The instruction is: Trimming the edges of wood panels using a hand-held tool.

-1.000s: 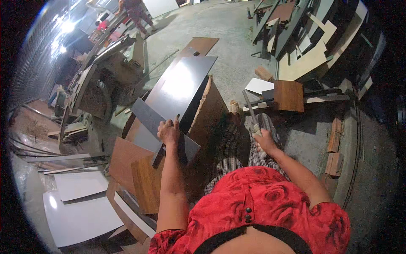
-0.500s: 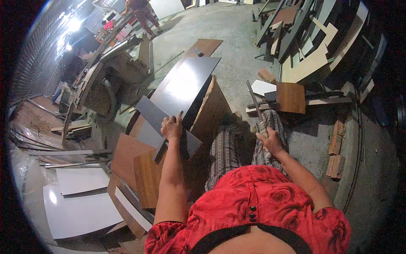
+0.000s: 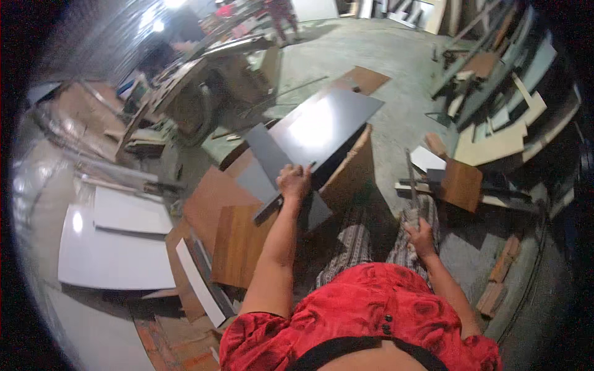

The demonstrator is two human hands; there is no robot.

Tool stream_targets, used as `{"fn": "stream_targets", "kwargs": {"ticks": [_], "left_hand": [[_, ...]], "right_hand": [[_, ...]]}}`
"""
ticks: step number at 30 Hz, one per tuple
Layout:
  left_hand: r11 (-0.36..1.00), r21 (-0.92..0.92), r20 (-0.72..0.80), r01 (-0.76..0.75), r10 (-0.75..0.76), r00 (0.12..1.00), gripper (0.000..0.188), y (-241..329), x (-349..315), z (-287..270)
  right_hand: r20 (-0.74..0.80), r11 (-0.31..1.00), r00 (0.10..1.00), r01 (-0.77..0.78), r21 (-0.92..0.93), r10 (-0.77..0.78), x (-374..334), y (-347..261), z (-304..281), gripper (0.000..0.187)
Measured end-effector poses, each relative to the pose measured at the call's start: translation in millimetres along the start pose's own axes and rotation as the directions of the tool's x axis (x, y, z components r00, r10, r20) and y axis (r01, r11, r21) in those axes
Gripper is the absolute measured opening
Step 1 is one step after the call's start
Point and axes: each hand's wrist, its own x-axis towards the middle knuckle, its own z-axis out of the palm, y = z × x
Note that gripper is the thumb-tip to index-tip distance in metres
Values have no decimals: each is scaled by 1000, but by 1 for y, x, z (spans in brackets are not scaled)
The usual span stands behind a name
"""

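Note:
My left hand [image 3: 293, 182] is closed round a narrow dark strip [image 3: 267, 211], whose ends stick out on both sides of the fist. Beneath it a grey board [image 3: 270, 147] lies slantwise across a larger glossy grey panel [image 3: 322, 120]. Out to the right, my right hand [image 3: 421, 237] grips the pale, wrapped-looking handle of a long thin metal tool [image 3: 411, 176]. The tool points away from me, above my right knee, apart from the panels. Its exact kind is unclear. My left palm and part of the strip are hidden by the fingers.
Brown wood-grain boards [image 3: 238, 244] lean beside the stack at left, near white panels [image 3: 133, 250] on the floor. At right are a small brown board [image 3: 461, 185], brick-like blocks [image 3: 500, 275] and stacked offcuts [image 3: 495, 142]. A person [image 3: 281, 18] stands far back.
The view has turned left, so the whole scene sits further right and lower. Both hands keep their holds; my left hand remains on the strip over the boards.

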Motion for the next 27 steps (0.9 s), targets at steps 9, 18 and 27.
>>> {"fn": "stream_targets", "kwargs": {"ticks": [9, 18, 27], "left_hand": [[971, -230, -8, 57, -60, 998, 49, 10, 4, -30], [325, -936, -32, -132, 296, 955, 43, 120, -92, -36], [486, -562, 815, 670, 187, 548, 72, 217, -191, 219]], "right_hand": [[11, 999, 1000, 23, 26, -23, 34, 58, -14, 23], [74, 989, 997, 14, 144, -25, 22, 17, -5, 17], [12, 992, 996, 85, 92, -86, -32, -33, -18, 12]]}}
